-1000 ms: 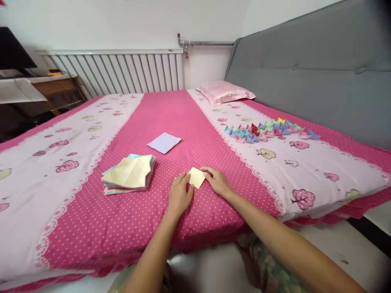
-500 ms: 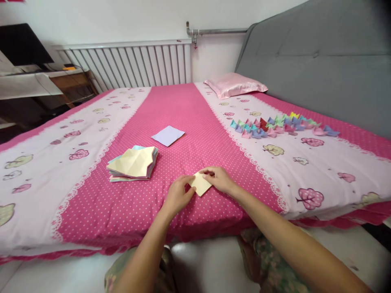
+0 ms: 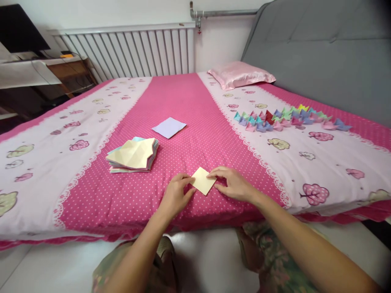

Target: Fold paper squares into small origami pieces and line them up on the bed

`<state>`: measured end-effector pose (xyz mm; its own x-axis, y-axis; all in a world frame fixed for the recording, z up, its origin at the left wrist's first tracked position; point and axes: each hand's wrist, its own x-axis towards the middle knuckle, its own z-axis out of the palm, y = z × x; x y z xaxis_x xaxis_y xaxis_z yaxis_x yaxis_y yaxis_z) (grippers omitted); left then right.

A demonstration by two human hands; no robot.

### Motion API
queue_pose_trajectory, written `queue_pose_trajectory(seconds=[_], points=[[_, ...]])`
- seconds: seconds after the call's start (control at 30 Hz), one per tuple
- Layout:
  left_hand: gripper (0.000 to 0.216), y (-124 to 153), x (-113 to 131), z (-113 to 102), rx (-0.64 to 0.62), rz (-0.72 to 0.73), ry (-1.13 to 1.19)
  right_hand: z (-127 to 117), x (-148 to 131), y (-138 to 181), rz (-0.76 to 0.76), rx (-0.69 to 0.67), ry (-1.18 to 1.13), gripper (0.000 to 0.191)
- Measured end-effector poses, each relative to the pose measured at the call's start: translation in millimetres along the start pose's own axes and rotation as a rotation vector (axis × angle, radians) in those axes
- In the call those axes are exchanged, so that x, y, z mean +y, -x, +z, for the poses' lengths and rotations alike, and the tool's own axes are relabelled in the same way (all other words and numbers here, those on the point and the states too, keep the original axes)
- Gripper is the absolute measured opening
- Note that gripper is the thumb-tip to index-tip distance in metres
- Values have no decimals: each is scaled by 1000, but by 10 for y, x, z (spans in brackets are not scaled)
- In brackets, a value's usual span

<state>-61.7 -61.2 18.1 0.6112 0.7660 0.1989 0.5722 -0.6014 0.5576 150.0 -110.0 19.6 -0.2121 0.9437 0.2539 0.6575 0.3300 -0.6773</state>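
Observation:
A small pale yellow folded paper square (image 3: 203,180) lies on the pink dotted bedsheet (image 3: 189,106) near the bed's front edge. My left hand (image 3: 176,194) pinches its left corner with curled fingers. My right hand (image 3: 232,183) presses its fingertips on the paper's right edge. To the left lies a stack of creased coloured papers (image 3: 133,154) with a yellow sheet on top. Farther back rests a single lavender paper square (image 3: 169,127).
Several small folded paper shapes in many colours (image 3: 287,118) sit in rows on the right of the bed. A pink pillow (image 3: 241,74) lies by the grey headboard (image 3: 320,53). A radiator (image 3: 128,51) and a shelf (image 3: 45,73) stand beyond the bed.
The view tilted down and shifted slightly. My right hand slid to the paper's right side, and the yellow square now lies flatter between both hands.

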Motion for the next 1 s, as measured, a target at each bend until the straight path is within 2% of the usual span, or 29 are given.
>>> queue_pose_trajectory(seconds=[0.27, 0.53, 0.83, 1.0], points=[[25, -3, -19, 6, 12, 68, -9, 17, 35, -28, 20, -14, 22, 24], [21, -31, -44, 1, 14, 64, 49, 15, 59, -25, -2, -32, -9, 18], [18, -67, -25, 9, 23, 21, 23, 87, 21, -9, 68, 81, 118, 13], [26, -81, 29, -20, 2, 49, 45, 111, -17, -5, 124, 116, 167, 13]])
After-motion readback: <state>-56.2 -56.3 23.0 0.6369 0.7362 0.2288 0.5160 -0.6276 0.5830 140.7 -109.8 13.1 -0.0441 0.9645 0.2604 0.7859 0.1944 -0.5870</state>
